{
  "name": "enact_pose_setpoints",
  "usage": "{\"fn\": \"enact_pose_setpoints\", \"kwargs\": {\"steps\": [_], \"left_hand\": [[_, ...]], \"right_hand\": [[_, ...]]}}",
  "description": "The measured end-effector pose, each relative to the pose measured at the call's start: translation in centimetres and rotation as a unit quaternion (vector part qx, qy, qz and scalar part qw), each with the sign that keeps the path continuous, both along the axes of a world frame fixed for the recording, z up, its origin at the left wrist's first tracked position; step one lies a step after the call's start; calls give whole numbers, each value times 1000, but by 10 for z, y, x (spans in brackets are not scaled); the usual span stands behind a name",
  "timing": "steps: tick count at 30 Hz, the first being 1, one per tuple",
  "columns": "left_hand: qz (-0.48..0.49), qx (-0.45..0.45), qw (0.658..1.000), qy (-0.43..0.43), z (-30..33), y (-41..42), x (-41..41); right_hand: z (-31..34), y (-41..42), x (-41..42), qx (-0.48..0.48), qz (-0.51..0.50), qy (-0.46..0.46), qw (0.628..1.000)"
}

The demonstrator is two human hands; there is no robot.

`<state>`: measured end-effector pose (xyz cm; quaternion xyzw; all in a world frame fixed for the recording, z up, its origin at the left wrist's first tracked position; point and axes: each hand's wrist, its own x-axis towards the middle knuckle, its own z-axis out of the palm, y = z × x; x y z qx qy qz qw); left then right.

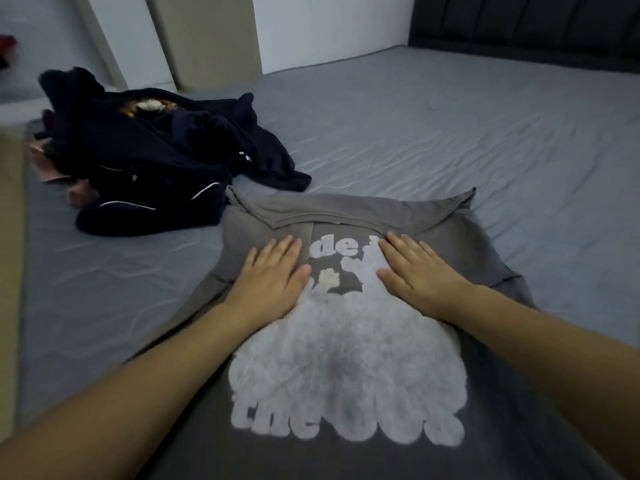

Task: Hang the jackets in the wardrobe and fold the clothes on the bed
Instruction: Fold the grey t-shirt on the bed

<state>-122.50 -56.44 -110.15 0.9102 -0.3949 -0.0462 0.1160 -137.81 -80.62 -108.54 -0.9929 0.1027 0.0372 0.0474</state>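
Both hands, left hand (273,275) and right hand (419,271), are pressing flat, fingers straight, on the grey printed sweatshirt (346,358) near the bed's (450,133) near edge; uneven smoothing is risking trapped creases and a skewed fold

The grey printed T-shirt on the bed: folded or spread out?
Mostly spread: grey T-shirt lies flat, print showing, both sleeves tucked in, left hand and right hand pressing it.

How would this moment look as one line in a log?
step: smoothing | item: grey printed shirt | left hand: flat on shirt | right hand: flat on shirt | waiting: dark clothes pile

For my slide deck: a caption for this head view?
Both hands press flat on a grey printed shirt beside dark clothes.
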Motion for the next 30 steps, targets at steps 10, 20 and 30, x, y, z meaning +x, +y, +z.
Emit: {"fn": "enact_pose_setpoints", "kwargs": {"steps": [10, 20, 30], "left_hand": [[-280, 61, 956, 59, 101, 77, -135], [-348, 337, 871, 86, 99, 84, -192], [-80, 96, 989, 75, 94, 51, -81]], "right_hand": [[26, 67, -60, -66, 113, 94, 987], [49, 104, -56, -15, 126, 69, 989], [74, 131, -55, 418, -116, 225, 873]]}}
